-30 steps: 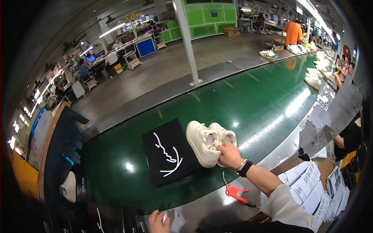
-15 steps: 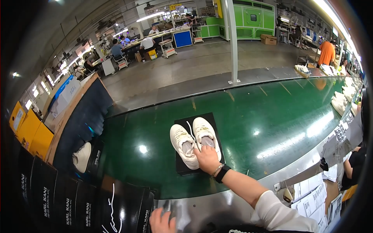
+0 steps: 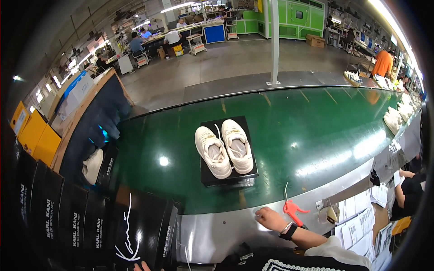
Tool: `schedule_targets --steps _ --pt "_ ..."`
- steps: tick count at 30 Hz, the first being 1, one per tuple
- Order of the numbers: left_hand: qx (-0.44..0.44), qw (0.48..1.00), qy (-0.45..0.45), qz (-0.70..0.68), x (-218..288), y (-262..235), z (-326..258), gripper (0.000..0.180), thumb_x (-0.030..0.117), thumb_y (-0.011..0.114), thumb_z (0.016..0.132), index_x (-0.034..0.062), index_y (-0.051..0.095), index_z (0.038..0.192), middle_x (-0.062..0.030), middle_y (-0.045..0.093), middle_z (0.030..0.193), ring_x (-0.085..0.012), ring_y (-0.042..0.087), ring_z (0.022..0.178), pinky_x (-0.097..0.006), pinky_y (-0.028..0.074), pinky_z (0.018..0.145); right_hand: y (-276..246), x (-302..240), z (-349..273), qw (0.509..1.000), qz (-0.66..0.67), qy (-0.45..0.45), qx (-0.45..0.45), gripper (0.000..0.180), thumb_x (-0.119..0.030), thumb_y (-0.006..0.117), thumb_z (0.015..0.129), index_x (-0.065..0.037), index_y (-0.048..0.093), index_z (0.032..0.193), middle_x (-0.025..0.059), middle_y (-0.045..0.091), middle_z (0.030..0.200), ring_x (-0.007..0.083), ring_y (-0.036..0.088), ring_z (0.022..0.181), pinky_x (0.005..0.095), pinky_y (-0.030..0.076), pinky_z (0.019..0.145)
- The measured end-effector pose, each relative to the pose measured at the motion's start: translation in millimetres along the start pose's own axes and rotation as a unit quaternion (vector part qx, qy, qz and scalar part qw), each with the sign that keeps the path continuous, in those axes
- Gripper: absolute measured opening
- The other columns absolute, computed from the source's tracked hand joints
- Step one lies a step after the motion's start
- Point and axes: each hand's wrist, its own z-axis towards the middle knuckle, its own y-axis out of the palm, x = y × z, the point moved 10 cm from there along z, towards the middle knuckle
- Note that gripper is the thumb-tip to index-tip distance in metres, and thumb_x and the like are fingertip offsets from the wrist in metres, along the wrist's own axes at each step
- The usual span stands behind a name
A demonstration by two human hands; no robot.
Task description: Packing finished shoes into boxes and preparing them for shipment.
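A glossy green belt [image 3: 312, 126] is running across the view — a black box [image 3: 209, 180] is lying on it, bearing a pair of cream shoes [image 3: 219, 159]. Toward the far right, more pale shoes [image 3: 392, 120] are resting on the belt.

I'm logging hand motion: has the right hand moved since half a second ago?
Yes: judged against the metal ledge, the right hand has drawn back off the cream shoes and rightward, now over that ledge.

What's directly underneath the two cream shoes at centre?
A black box lies under the cream shoes, resting on the green belt. The shoes hide much of its top; its inside cannot be seen.
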Motion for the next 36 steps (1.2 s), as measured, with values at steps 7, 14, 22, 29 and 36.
schedule_targets --steps 7,14,22,29,36 --pt "0.112 0.989 0.063 -0.079 -14 -13 -23 0.058 0.016 0.077 0.064 0.0031 0.051 0.115 -0.02 0.05 0.114 -0.0401 0.045 0.109 -0.047 0.04 0.092 52 -8 -23 0.99 -0.047 -0.067 -0.114 0.028 -0.018 0.052 0.075 -0.006 0.061 0.099 0.0161 0.058 0.097 0.0316 0.057 0.092 0.0382 0.046 0.083" --pt "0.249 0.944 0.083 -0.2 -17 -124 -1 0.049 0.016 0.076 0.07 -0.0057 0.055 0.108 -0.0201 0.057 0.109 -0.0357 0.054 0.101 -0.04 0.043 0.088 61 8 -40 0.984 -0.085 -0.068 -0.143 0.03 -0.022 0.051 0.079 -0.006 0.06 0.103 0.0165 0.059 0.097 0.0323 0.056 0.093 0.0385 0.045 0.085" --pt "0.095 0.827 -0.04 -0.553 -26 -129 40 0.054 -0.007 0.069 0.068 -0.0048 0.048 0.118 -0.0118 0.054 0.113 -0.0201 0.052 0.099 -0.031 0.042 0.088 62 18 -59 0.983 -0.062 -0.045 -0.166 0.028 -0.021 0.052 0.079 -0.007 0.061 0.102 0.017 0.059 0.098 0.0335 0.057 0.092 0.0405 0.045 0.083" --pt "0.045 0.739 -0.008 -0.672 30 -138 76 0.05 0.003 0.069 0.062 0.0009 0.052 0.109 -0.0095 0.053 0.106 -0.0194 0.052 0.098 -0.031 0.041 0.088 45 48 -57 0.997 -0.008 -0.009 -0.072 0.024 -0.012 0.058 0.074 -0.007 0.063 0.097 0.0154 0.06 0.093 0.0294 0.058 0.09 0.0367 0.047 0.078" --pt "0.04 0.873 0.142 -0.465 112 -152 87 0.045 0.011 0.079 0.054 0.0026 0.057 0.091 -0.0108 0.053 0.096 -0.0234 0.053 0.088 -0.033 0.042 0.081 5 4 -45 0.897 0.401 0.131 -0.132 0.021 -0.016 0.059 0.083 -0.004 0.062 0.101 0.0054 0.061 0.096 0.0127 0.056 0.086 0.0251 0.045 0.075"
